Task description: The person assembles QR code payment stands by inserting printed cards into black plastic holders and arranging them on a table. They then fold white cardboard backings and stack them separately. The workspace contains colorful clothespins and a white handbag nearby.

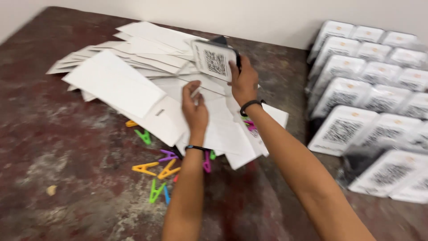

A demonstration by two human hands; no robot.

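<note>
- My right hand is raised over the pile, fingers closed on a white card pack with a dark backing, held tilted just above the heap.
- My left hand reaches forward, fingertips pinching a small white piece (too blurred to tell what it is) against the white cardboard sleeves.
- The sleeves are flat, matte rectangles, loosely fanned across the mottled reddish-brown surface.
- Small plastic clips in orange, green, purple and pink lie scattered near my left forearm.
- Finished packs stand in rows at the right edge; I see open room at lower left.
</note>
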